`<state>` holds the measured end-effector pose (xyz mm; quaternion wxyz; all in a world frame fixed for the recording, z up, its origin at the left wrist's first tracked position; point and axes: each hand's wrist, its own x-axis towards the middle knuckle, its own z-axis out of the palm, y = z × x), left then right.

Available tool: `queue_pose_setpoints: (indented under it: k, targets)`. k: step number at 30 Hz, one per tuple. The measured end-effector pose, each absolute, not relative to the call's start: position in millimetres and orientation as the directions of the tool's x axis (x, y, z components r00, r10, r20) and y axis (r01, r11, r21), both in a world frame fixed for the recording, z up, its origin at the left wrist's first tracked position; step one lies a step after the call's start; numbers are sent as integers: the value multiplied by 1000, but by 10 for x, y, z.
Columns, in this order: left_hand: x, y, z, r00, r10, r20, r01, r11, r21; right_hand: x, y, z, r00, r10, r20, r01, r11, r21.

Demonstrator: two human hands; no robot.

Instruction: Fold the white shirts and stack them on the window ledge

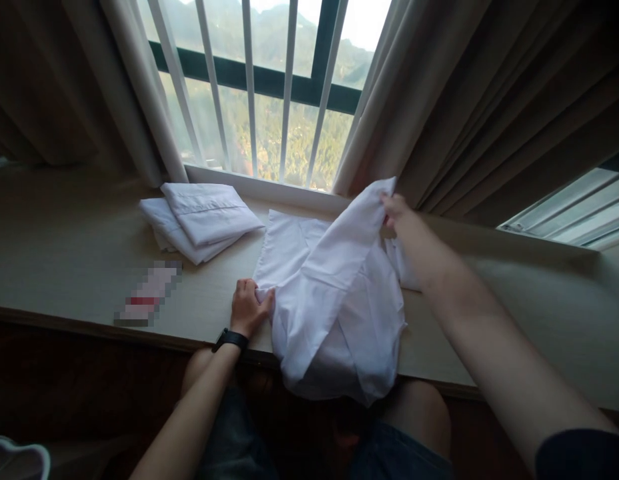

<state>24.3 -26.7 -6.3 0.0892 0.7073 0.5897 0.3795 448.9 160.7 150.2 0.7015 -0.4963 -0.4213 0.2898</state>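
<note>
A thin white garment point(334, 293) lies crumpled and partly folded on the ledge, its lower part hanging over the front edge towards my knees. My left hand point(249, 307), with a dark watch on the wrist, pinches the garment's left edge close to the ledge surface. At the far right, my right hand point(393, 208) holds up a corner, drawing a long sleeve-like flap diagonally across the rest. Whether that flap is a sleeve I cannot tell; no collar or buttons show. Another bit of white cloth point(404, 267) shows behind my right forearm.
Folded white fabric point(204, 217) is stacked at the back left of the pale ledge point(64, 247). Nearer the front lies a pixelated pink-and-red item point(149, 293). A barred window point(259, 100) and grey curtains point(439, 87) rise behind. My knees are beneath the ledge's front edge.
</note>
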Motion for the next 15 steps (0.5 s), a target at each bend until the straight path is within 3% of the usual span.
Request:
queue_pose_setpoints:
  k: [3,6,10,15]
  targets:
    - [249,-257,-25,8,911,412,742,-282,609,4335,1644,974,526,850,5,-80,55,-995]
    - [259,-255,-8,14,903,429,716,-308,626,4338,1627,679,583,794,-171,-181,-78,-980]
    - [268,-254,5,46,891,451,712,-346,611,4500,1750,672,617,753,-229,-291,-51,-955]
    - [279,-244,31,98,897,432,725,-361,586,4630,2034,722,583,787,-203,-297,-26,-954]
